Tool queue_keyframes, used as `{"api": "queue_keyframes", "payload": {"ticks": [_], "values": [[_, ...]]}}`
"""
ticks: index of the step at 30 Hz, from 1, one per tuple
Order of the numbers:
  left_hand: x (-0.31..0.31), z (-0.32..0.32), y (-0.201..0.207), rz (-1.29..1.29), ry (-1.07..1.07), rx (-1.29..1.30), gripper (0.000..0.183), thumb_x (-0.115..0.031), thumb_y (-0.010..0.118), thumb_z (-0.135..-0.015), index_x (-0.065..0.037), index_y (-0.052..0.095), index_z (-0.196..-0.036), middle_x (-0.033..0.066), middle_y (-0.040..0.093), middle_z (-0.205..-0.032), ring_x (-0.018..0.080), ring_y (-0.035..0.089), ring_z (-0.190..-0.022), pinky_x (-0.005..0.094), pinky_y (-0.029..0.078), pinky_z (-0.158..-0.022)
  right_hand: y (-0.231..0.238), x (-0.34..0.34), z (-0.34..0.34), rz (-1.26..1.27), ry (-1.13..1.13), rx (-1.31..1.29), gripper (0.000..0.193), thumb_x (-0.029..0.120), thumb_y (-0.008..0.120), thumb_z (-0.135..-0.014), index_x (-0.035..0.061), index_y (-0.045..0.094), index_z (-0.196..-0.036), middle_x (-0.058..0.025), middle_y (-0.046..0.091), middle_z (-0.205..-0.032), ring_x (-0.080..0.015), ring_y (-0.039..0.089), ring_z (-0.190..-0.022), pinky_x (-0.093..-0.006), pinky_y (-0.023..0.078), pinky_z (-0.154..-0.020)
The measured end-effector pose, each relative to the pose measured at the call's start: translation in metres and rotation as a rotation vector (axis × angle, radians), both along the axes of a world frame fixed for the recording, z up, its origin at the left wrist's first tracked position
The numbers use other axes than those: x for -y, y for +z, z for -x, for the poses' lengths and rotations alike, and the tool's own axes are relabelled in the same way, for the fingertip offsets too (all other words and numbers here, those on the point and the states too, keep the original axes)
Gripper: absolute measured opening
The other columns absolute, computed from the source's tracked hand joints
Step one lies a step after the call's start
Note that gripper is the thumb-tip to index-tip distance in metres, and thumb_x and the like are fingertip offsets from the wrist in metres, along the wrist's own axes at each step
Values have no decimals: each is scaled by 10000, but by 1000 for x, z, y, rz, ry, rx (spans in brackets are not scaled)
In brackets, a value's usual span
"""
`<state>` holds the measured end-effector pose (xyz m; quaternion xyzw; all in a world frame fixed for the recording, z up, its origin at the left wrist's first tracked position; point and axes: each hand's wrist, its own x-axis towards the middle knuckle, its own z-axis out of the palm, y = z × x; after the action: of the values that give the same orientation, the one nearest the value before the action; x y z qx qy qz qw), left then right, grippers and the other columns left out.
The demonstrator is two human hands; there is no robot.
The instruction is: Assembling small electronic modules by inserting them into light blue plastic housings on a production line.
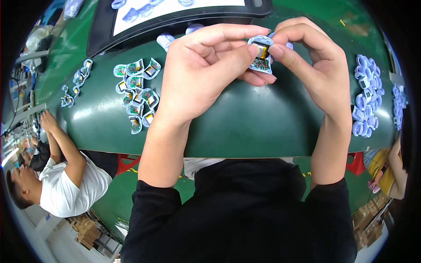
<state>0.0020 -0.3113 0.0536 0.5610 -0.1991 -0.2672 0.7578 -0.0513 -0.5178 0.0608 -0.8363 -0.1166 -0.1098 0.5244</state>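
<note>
Between my hands is a small pale-blue device shell [262,65] with a green circuit board, a silvery block and yellow tape inside. My left hand [206,72] is closed on its left side, thumb over the block and fingers behind. At its right edge, my right hand [307,57] pinches with thumb and forefinger. A bit of blue plastic [289,45] shows by the right fingers; whether they hold it I cannot tell. To the left of my left forearm lies a cluster of similar open shells with boards [136,82].
A black-rimmed tray [101,41] with a white bottom holds blue pieces at the back. Blue shells [367,98] are piled at the right of the green table [245,131]. A few board-filled shells [81,76] lie far left. People sit at both sides, one in a white shirt [72,188].
</note>
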Motion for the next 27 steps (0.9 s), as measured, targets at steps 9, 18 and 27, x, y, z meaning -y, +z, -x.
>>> {"api": "queue_keyframes", "payload": {"ticks": [9,18,27], "values": [[0,0,-4,-25,43,50,293,-20,558,-991,62,646,-1259,200,742,-984,260,759,-754,268,617,-636,-3,-8,0,163,-29,119,82,-1,706,-904,-16,649,-961,-69,637,-989,-159,599,-921,-276,469,-847],[0,-2,-3,2,42,12,315,-59,560,-995,57,631,-1279,246,734,-1006,283,759,-797,291,620,-670,-8,7,-1,-582,-74,29,397,-12,628,-929,-65,555,-1316,-103,641,-1200,-151,607,-1097,-290,475,-984],[-1,-3,2,26,54,-83,339,-52,520,-998,63,614,-1302,266,723,-1035,323,759,-839,329,635,-734,-7,4,-2,-457,-80,43,266,15,621,-983,-64,623,-1237,-104,677,-1174,-145,635,-1049,-277,483,-959]]}}
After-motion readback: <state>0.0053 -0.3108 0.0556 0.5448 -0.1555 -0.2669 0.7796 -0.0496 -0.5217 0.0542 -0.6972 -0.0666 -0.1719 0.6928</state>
